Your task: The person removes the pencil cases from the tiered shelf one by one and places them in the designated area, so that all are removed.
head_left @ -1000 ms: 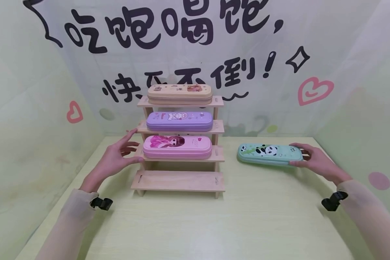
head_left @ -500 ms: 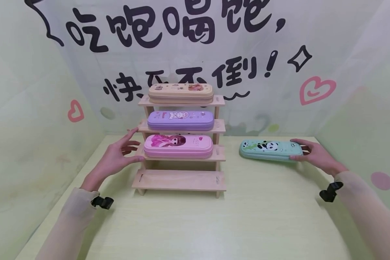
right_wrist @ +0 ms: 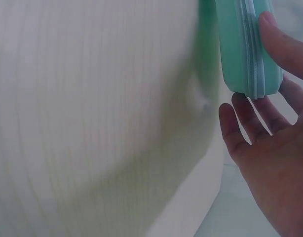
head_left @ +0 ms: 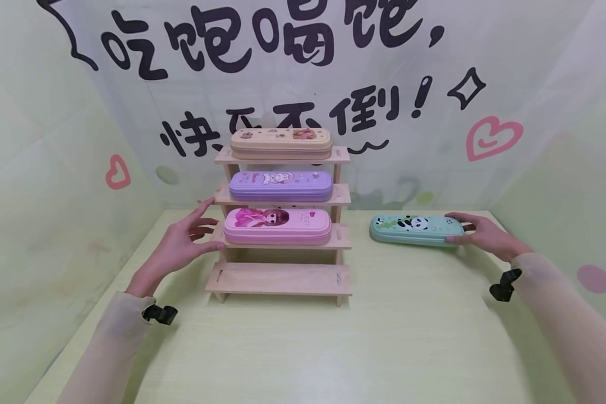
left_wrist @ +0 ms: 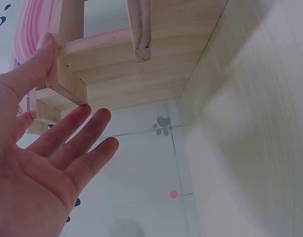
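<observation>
My right hand (head_left: 485, 233) pinches the right end of a mint-green zip pencil case (head_left: 414, 230) with pandas on its lid, thumb on the near side. In the right wrist view, the end of that green pencil case (right_wrist: 250, 54) is close over the table, with a greenish shadow beside it. My left hand (head_left: 182, 244) is at the left side of a wooden tiered shelf (head_left: 278, 279), fingers extended. Its thumb touches the third board's end and its index finger reaches the second board. Cream (head_left: 281, 144), purple (head_left: 281, 186) and pink (head_left: 278, 226) pencil cases lie on the upper three boards.
The pale table (head_left: 303, 348) extends in front of the shelf and to its right. Printed cloth walls enclose it: a back wall (head_left: 409, 168) with large black writing, a left wall (head_left: 55, 224) and a right wall (head_left: 560, 213).
My right hand and the green pencil case have shifted slightly toward the back wall, then a little left. My left hand stays at the shelf's side. The shelf and its three cases stay put.
</observation>
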`<action>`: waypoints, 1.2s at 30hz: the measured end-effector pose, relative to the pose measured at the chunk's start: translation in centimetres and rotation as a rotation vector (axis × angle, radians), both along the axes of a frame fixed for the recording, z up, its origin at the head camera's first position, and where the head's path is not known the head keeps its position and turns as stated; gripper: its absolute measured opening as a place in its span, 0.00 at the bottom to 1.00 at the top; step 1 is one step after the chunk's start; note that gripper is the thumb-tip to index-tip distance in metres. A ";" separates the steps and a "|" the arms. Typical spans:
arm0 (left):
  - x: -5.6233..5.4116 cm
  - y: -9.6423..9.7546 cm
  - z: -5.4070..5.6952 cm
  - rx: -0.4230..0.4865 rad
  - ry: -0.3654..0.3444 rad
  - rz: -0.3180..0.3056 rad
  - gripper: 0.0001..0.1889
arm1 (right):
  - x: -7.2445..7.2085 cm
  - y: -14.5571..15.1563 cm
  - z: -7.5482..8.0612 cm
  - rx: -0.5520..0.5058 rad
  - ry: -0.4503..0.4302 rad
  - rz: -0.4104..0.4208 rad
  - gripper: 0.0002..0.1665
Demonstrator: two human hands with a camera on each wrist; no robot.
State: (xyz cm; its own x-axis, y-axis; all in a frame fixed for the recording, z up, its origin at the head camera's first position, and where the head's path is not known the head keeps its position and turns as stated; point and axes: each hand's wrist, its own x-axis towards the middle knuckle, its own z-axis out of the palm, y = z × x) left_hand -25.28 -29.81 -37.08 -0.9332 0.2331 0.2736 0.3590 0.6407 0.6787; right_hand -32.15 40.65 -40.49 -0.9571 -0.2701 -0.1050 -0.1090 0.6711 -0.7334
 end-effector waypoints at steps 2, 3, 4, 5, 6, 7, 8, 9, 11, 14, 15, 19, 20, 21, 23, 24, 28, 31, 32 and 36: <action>0.0 0.1 0.0 0.003 0.000 -0.006 0.58 | -0.1 0.0 -0.3 0.002 -0.014 -0.006 0.49; 0.0 0.1 0.0 0.002 -0.002 -0.008 0.58 | -0.1 0.1 -0.4 0.006 -0.018 -0.008 0.49; 0.0 0.1 0.0 0.005 -0.004 -0.007 0.58 | -0.1 0.1 -0.6 0.010 -0.020 -0.010 0.49; 0.0 0.2 0.0 0.004 -0.005 -0.005 0.58 | -0.2 0.1 -0.7 0.014 -0.018 -0.012 0.50; -0.1 0.2 0.0 0.003 -0.005 -0.005 0.58 | -0.2 0.2 -0.8 0.015 -0.015 -0.013 0.50; -0.1 0.2 0.0 0.003 -0.005 -0.002 0.58 | -0.3 0.2 -0.9 0.017 -0.009 -0.014 0.50; -0.1 0.2 0.0 0.001 -0.005 0.001 0.58 | -0.3 0.2 -1.0 0.022 0.000 -0.013 0.50; -0.1 0.2 0.1 0.000 -0.003 0.004 0.58 | -0.3 0.3 -1.1 0.022 0.007 -0.013 0.50; -0.1 0.2 0.1 -0.003 0.001 0.002 0.58 | -0.4 0.2 -1.2 0.017 0.017 -0.012 0.50; -0.1 0.2 0.2 -0.007 0.006 -0.006 0.58 | -0.5 0.2 -1.3 0.001 0.014 -0.006 0.49; -0.1 0.1 0.1 -0.007 0.005 -0.006 0.58 | -0.5 0.2 -1.4 -0.008 0.007 -0.004 0.49; 0.1 0.0 0.2 -0.011 -0.001 -0.004 0.58 | -0.7 0.0 -1.5 -0.022 -0.009 0.007 0.49; 0.2 -0.1 0.2 -0.012 -0.003 0.000 0.58 | -0.7 -0.1 -1.5 -0.023 -0.013 0.011 0.49; 0.2 -0.1 0.2 -0.013 -0.004 0.002 0.58 | -0.7 -0.1 -1.4 -0.025 -0.017 0.012 0.49; 0.2 -0.1 0.2 -0.015 -0.005 0.007 0.58 | -0.8 -0.2 -1.4 -0.032 -0.025 0.013 0.49; 0.2 -0.1 0.3 -0.015 -0.005 0.008 0.58 | -0.9 -0.2 -1.3 -0.037 -0.030 0.013 0.49; 0.2 -0.1 0.2 -0.016 -0.001 0.002 0.58 | -1.1 -0.2 -1.3 -0.051 -0.044 0.012 0.48; 0.2 -0.1 0.1 -0.011 -0.002 -0.002 0.58 | -1.1 -0.1 -1.2 -0.047 -0.047 0.020 0.48; 0.2 -0.1 0.0 -0.009 -0.003 -0.004 0.58 | -1.2 -0.1 -1.1 -0.043 -0.046 0.024 0.48; 0.2 0.0 0.0 -0.009 -0.007 -0.001 0.58 | -1.6 0.2 -1.1 -0.008 -0.043 0.024 0.47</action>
